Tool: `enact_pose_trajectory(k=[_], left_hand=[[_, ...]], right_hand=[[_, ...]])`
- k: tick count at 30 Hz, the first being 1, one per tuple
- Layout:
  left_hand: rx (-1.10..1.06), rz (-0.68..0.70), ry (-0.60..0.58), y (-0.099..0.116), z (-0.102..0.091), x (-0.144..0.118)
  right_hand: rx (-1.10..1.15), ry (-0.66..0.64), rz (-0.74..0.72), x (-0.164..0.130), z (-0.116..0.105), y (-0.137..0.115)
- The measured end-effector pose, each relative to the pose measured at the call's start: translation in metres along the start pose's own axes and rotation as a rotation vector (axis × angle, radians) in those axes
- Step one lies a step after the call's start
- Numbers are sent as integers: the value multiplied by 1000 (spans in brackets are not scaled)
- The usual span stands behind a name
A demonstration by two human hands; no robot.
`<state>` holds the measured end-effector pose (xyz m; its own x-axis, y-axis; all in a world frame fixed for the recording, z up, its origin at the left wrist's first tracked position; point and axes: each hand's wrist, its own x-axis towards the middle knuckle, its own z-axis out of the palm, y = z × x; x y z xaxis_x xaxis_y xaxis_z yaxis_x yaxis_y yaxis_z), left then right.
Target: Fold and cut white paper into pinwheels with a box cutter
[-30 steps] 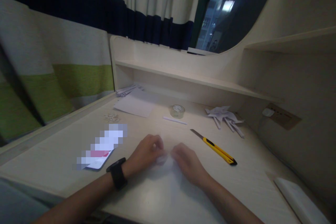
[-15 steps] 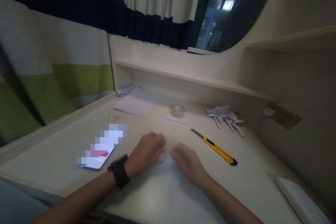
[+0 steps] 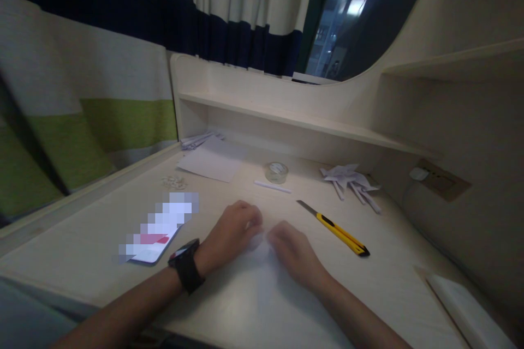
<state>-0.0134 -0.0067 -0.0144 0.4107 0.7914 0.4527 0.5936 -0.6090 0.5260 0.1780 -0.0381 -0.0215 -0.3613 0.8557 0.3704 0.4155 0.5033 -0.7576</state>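
My left hand, with a black watch on its wrist, has curled fingers pinched at a small whitish piece, blurred and partly hidden. Close beside it, my right hand is closed, its fingertips smeared by motion; what they hold, if anything, I cannot make out. A white paper stick lies beyond the hands, just in front of a roll of clear tape. To the right rests a yellow utility knife, its blade extended toward the back left.
Paper pinwheels on sticks lie at the back right. White paper sheets and rolled paper sticks are at the back left, near small pale bits. A lit phone lies left. A shelf runs along the back.
My hands stay nearly in place, with a slight shift of the fingers and a small gap between them. Nothing else on the desk has moved.
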Motion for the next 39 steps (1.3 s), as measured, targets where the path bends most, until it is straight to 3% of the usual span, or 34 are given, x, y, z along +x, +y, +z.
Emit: enact_pose_trajectory(k=[6,11,13,17,21,23,27,29,32,36,39], left_hand=[[94,45,177,18,-5,-13],[299,-75,18,33,-3,-36],[280,-147,-32,33,-1,-39],[32,-231,-146,28,1,-34],[-142,-282,-223,22,4,-30],[-128,-278,-194,19,4,-30],[81,-225,20,7,-2,-29],[70,-158,40,-2,-8,-24],[-131,-140,-49,-16,-16,-16],[-375,-299,-222,-31,-26,-9],[-272,-296,-261,-32,-31,-6]], right_hand=[[-82,66,-25,-2,2,3],[-200,183,-190,-5,5,7],[-261,251,-285,-6,6,7],[-398,339,-448,-7,9,6],[-463,318,-485,-7,10,8],[-476,309,-485,-8,10,11],[-456,282,-467,-8,10,14],[-422,287,-462,-8,10,12],[-362,343,-462,-8,9,7],[-343,412,-460,-7,5,4],[-391,397,-461,-7,3,9]])
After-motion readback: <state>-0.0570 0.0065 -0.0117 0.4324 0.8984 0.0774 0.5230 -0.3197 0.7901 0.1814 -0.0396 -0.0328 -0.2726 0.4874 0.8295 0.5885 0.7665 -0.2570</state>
